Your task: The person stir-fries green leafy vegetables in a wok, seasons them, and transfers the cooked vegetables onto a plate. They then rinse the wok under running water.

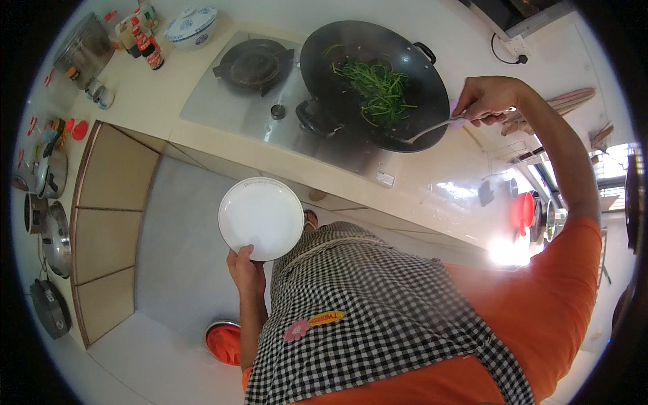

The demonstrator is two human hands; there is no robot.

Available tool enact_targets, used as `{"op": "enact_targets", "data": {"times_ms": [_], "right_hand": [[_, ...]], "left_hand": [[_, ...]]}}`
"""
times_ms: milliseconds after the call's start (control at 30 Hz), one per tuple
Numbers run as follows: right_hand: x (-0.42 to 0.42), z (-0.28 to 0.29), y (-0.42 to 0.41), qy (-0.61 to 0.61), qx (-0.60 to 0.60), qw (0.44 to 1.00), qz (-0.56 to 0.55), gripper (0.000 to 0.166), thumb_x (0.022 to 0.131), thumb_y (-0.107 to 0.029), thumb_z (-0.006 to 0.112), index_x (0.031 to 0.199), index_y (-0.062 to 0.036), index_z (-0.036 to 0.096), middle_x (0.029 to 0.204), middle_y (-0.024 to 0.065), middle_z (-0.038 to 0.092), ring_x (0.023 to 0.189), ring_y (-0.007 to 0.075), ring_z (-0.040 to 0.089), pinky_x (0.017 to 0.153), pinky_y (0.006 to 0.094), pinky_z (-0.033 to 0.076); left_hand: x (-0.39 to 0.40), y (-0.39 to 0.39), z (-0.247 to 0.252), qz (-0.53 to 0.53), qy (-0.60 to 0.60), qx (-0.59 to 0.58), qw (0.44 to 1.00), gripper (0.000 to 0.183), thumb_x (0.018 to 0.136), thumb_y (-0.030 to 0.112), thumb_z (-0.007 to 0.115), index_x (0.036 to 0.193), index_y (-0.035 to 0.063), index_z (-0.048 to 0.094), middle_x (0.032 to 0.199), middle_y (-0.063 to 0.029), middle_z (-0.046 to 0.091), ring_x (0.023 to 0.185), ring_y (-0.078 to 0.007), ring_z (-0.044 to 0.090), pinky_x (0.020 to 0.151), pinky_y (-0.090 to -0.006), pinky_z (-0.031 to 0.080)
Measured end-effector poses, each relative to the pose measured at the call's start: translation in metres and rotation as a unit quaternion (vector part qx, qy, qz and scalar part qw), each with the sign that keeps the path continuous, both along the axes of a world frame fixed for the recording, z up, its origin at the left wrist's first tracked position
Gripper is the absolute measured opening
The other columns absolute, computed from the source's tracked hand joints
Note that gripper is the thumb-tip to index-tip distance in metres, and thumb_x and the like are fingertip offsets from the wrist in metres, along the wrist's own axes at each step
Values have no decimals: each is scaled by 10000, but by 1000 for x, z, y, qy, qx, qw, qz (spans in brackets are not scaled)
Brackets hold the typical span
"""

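My left hand [247, 271] grips the near rim of a white plate [260, 217], thumb on top; nothing lies on the plate. It is held in front of the counter, beside my checked apron. A metal utensil [430, 132] is in my right hand [488, 101], its lower end inside a large dark wok [324, 66] at the near right wall. Long green vegetables [377, 88] lie heaped in the wok, which sits on the right side of a steel gas hob [238, 116]. The utensil's tip is hard to make out.
An uncovered burner [255, 66] is left of the wok. Sauce bottles [147, 45], a lidded patterned bowl [190, 30] and glass jars [104, 96] stand on the left counter [134, 96]. A red basin [225, 343] is on the floor. A red container [524, 210] stands far right.
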State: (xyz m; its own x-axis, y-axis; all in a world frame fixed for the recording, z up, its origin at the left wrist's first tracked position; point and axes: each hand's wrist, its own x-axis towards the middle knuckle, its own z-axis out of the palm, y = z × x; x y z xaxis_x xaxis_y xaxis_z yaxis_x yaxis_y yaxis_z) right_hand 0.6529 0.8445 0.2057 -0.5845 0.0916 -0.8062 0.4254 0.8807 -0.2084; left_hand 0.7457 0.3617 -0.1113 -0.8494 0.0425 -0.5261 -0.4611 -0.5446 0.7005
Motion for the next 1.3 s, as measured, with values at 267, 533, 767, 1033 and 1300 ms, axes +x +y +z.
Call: {"op": "enact_targets", "data": {"times_ms": [267,533,767,1033,1300], "right_hand": [[-50,-27,16,159,56,985,-25,177,805,-36,559,869,86,669,587,93,564,424,120,474,352,287,353],[-57,6,85,-51,72,972,218,132,737,10,552,793,27,670,586,94,583,396,151,505,325,321,406],[-72,-37,79,179,320,831,418,107,698,-23,628,792,-15,678,840,195,669,761,314,678,665,417,549],[-51,-20,149,186,275,892,307,182,684,49,582,827,22,691,806,216,661,824,391,654,754,446,527],[-157,-73,173,307,157,917,198,194,628,-61,627,725,101,582,700,309,565,671,418,589,618,463,465]], "left_hand": [[-21,26,27,-25,1,3,1000,517,806,37,518,1304,-79,440,1210,-183,568,1091,-313,586,930,-432,502],[-32,73,51,17,-18,-16,1000,505,801,33,517,1289,-81,452,1207,-197,569,1079,-315,598,932,-426,504],[-43,96,66,3,-31,-30,999,499,796,50,527,1276,-73,461,1187,-194,569,1047,-324,602,865,-451,537],[-39,98,49,44,-29,-40,998,494,790,44,533,1266,-74,467,1170,-181,573,1043,-314,603,849,-434,541],[-39,110,74,48,-22,-52,997,493,787,41,536,1260,-79,472,1173,-181,574,1030,-310,605,857,-426,538]]}}
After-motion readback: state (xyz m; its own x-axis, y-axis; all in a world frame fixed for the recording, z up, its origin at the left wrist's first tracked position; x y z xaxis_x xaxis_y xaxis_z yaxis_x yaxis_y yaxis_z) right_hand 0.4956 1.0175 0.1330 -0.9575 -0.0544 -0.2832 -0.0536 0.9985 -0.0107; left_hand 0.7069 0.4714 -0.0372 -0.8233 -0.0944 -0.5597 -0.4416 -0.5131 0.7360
